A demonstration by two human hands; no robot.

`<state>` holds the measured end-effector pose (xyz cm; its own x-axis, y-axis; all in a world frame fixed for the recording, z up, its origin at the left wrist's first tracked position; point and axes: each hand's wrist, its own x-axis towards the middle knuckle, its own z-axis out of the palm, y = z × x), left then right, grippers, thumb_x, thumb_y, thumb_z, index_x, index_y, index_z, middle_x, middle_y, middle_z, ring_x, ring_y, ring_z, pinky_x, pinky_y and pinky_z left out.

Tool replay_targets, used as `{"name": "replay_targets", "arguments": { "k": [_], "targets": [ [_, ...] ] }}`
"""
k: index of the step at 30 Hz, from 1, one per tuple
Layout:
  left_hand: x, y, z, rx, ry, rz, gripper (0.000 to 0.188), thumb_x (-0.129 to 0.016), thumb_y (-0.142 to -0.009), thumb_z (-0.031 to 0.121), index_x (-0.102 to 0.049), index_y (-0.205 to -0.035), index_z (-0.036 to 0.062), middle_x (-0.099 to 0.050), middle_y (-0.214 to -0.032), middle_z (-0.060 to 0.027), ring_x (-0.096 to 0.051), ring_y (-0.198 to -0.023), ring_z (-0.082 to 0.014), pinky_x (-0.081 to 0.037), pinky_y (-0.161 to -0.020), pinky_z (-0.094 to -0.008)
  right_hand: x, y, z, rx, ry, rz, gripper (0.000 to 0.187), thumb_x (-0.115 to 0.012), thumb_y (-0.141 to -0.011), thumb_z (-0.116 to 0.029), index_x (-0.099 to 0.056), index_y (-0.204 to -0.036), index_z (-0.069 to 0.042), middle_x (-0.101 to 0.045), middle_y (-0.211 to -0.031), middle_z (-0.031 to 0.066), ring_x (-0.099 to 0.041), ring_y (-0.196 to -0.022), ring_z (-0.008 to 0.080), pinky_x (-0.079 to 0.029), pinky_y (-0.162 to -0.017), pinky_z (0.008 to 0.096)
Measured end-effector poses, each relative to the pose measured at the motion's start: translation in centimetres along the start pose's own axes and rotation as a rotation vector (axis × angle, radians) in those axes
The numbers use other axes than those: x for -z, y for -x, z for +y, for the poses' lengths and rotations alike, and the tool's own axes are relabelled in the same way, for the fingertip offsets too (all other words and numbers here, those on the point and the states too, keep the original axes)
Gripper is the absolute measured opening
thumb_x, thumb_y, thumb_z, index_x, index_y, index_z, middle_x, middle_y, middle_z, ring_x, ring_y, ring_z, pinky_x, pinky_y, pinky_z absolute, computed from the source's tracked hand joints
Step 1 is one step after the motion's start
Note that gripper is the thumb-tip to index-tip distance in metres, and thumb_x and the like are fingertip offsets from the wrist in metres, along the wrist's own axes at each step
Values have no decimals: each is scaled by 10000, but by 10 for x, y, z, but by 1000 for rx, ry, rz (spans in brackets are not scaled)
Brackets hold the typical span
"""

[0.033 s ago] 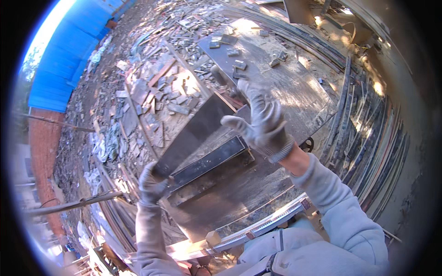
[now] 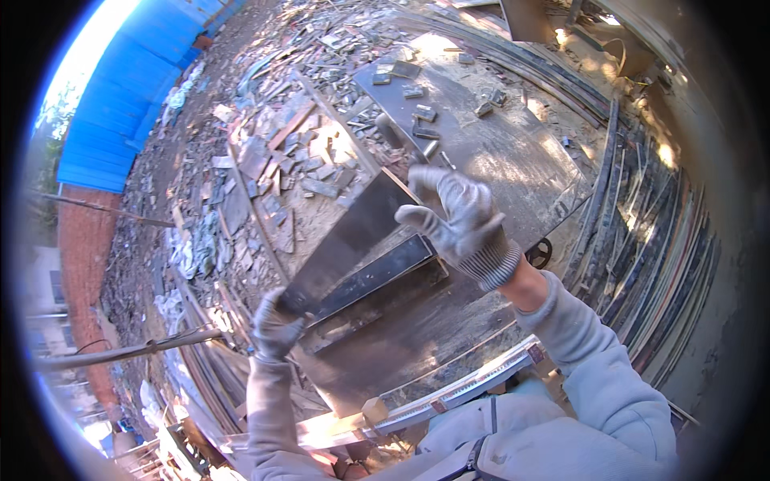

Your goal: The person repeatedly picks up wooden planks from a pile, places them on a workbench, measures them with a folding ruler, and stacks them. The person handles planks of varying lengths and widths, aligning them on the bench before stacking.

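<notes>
My left hand (image 2: 277,325), in a grey knit glove, closes round the near end of a dark flat board (image 2: 349,236). The board slants up and away to the right, its far end beside my right hand (image 2: 465,220). That hand is gloved too, its thumb and bent fingers spread apart with nothing between them. Alongside the board, to its right, lies a long black bar (image 2: 373,276) like a guide fence on the dark worktable (image 2: 497,309). Blur hides some detail of the right fingers and the board.
Small block offcuts (image 2: 423,114) lie on the table's far part. Scrap wood (image 2: 321,172) heaps up beyond and left. Long strips (image 2: 650,264) are stacked at right. A measuring strip (image 2: 473,385) runs along the near edge; a black handwheel (image 2: 539,253) sits by my right wrist.
The fingers of my right hand have bent down toward the thumb. My left hand keeps its grip on the board. The whole view has shifted slightly.
</notes>
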<state>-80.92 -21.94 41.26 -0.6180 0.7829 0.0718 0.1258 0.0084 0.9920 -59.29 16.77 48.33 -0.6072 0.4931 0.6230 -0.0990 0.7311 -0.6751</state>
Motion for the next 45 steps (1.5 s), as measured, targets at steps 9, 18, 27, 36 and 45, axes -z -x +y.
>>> {"name": "replay_targets", "arguments": {
  "k": [9, 18, 27, 36, 45],
  "targets": [
    [-162, 197, 54, 478, -161, 136, 770, -989, -713, 62, -620, -1383, -27, -714, -1204, -44, -673, -1065, -136, -561, -967, -311, 102, 84, -78, -6, 77, -64, 383, -713, -1055, -215, -588, -717, -84, -532, -513, 84, -557, -416, 218, -429, -386, 365],
    [-332, 191, 73, 545, 224, 325, 572, -855, -836, 192, -619, -1321, 4, -691, -1105, -67, -680, -1078, -213, -575, -969, -394, 202, 175, -50, -128, -243, 69, 759, -772, -947, -571, -620, -1326, 69, -702, -1281, 254, -733, -1136, 337, -639, -945, 421],
    [-471, 124, 50, 24, 1425, 360, 521, -732, -909, 162, -596, -1401, 58, -611, -1490, -193, -546, -1437, -377, -403, -1241, -567, 295, 307, 15, -420, 135, -791, 840, -893, -792, -444, -576, -1466, -57, -688, -1336, 206, -649, -1241, 416, -519, -1074, 483],
    [-466, 217, 1, 458, -181, 265, 307, -704, -1000, 195, -688, -1283, 77, -768, -1119, -129, -732, -1052, -357, -597, -936, -465, 320, 274, 114, 154, 566, -925, 525, -877, -725, -240, -635, -1175, -113, -595, -1061, 148, -590, -1037, 381, -487, -893, 486],
    [-374, 205, -92, 391, -871, -60, 661, -711, -990, 445, -530, -1568, 180, -567, -1519, -167, -465, -1477, -348, -353, -1259, -469, 194, 306, 163, 410, 519, -1073, 540, -736, -720, -106, -575, -1235, -98, -548, -1076, 158, -552, -1056, 380, -438, -886, 504]
  ]
}}
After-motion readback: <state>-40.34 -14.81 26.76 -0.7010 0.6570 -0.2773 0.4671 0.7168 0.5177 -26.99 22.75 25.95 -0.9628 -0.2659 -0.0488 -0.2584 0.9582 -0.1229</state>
